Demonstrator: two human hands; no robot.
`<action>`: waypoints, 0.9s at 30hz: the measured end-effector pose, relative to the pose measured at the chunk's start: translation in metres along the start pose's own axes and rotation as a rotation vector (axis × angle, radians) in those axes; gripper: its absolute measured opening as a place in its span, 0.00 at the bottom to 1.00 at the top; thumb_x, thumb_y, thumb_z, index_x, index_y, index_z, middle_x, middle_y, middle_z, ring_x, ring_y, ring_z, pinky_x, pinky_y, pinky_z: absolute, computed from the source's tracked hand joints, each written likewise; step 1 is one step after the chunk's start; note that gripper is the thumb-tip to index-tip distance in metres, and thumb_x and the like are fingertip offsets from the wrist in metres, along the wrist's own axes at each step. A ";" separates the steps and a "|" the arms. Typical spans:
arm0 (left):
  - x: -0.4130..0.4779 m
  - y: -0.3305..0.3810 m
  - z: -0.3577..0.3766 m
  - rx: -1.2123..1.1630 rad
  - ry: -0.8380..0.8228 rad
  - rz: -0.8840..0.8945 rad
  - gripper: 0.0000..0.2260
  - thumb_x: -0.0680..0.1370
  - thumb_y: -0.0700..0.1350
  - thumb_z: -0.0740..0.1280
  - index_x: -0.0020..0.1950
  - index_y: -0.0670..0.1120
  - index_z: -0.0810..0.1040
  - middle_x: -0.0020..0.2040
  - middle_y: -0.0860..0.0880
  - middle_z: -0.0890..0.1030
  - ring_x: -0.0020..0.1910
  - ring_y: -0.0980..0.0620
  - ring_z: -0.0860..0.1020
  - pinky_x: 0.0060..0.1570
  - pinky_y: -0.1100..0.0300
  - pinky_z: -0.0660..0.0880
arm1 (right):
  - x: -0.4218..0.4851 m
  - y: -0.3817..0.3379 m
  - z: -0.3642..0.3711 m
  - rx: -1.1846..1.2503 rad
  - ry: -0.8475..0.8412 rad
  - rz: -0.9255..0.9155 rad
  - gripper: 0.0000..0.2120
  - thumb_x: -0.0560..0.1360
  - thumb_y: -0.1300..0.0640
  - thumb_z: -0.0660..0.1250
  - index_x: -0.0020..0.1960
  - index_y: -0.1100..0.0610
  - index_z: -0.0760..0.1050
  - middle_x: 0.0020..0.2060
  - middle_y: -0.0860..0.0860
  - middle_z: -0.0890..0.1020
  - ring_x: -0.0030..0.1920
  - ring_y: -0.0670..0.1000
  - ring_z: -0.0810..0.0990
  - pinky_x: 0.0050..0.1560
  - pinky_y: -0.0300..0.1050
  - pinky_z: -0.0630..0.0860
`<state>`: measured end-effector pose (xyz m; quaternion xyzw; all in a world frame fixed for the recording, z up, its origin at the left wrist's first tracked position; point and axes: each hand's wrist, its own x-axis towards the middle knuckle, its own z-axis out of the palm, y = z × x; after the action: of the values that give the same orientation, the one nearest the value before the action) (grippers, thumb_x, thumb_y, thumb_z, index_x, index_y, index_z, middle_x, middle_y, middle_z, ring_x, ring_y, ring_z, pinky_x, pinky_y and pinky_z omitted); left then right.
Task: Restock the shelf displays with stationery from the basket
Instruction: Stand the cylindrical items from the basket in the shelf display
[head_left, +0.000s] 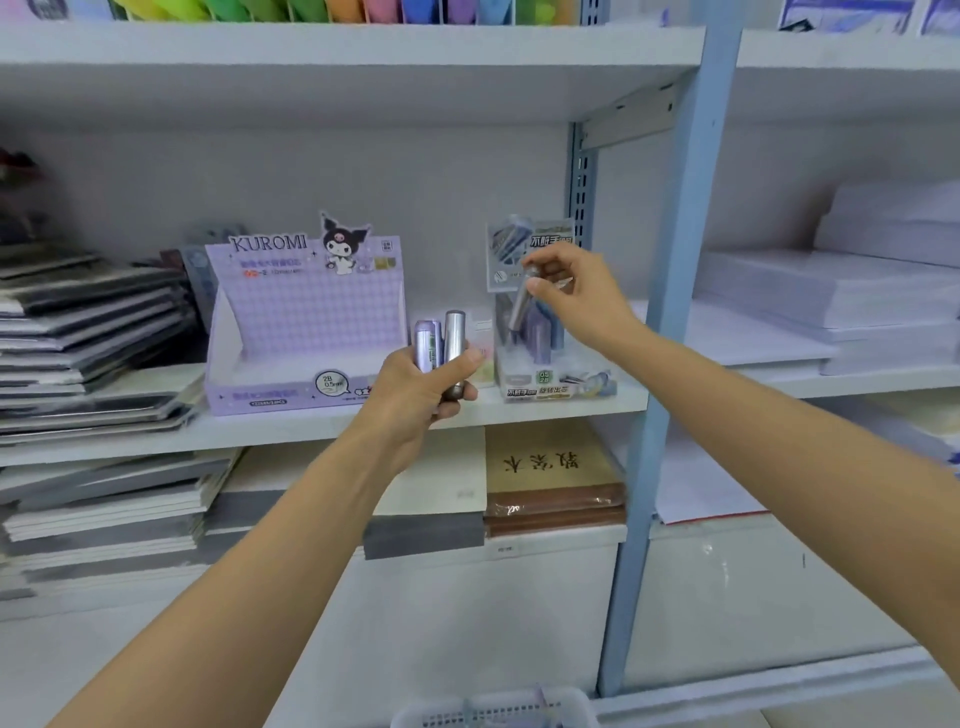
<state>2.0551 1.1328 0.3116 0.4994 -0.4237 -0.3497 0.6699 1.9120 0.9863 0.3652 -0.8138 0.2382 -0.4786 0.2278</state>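
The tubes (453, 343) looked smooth and shiny, silver and lilac; whether plastic or metal was unclear. The purple display box (306, 332) was matt printed card; the stand (556, 376) was clear glossy plastic. The shelf (311, 426) and post (670, 312) were smooth painted metal. The paper stacks (831, 291) were matt white, the brown notebooks (556, 506) wrapped in glossy film, the basket (498, 714) white plastic mesh

My left hand (415, 395) just right of the purple display box (306, 322), fingers curled round upright lead tubes (454, 332), my right hand (576, 296) farther right of it and higher, fingertips pinching a single tube (519, 309), both forearms outstretched.
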 end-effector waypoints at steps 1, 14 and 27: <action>0.004 0.000 -0.002 0.008 0.002 0.003 0.10 0.73 0.44 0.74 0.51 0.42 0.79 0.35 0.47 0.79 0.32 0.54 0.78 0.27 0.66 0.70 | 0.004 0.003 0.005 -0.030 -0.012 0.003 0.10 0.76 0.65 0.67 0.57 0.61 0.77 0.49 0.53 0.80 0.49 0.48 0.76 0.55 0.39 0.74; 0.032 -0.015 -0.016 -0.010 0.037 -0.004 0.16 0.70 0.45 0.76 0.53 0.39 0.80 0.41 0.40 0.83 0.35 0.50 0.78 0.25 0.67 0.68 | 0.027 0.029 0.023 -0.254 -0.250 0.080 0.08 0.76 0.61 0.68 0.55 0.54 0.76 0.48 0.50 0.77 0.50 0.48 0.75 0.49 0.35 0.72; 0.028 -0.008 -0.007 -0.026 0.007 0.019 0.17 0.67 0.43 0.77 0.52 0.41 0.77 0.35 0.48 0.83 0.33 0.51 0.81 0.25 0.67 0.70 | 0.026 0.035 0.024 -0.555 -0.245 -0.003 0.09 0.76 0.53 0.68 0.55 0.53 0.81 0.52 0.51 0.78 0.56 0.52 0.68 0.61 0.53 0.69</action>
<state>2.0720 1.1088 0.3090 0.4877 -0.4213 -0.3472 0.6812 1.9382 0.9469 0.3515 -0.8969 0.3297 -0.2940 0.0230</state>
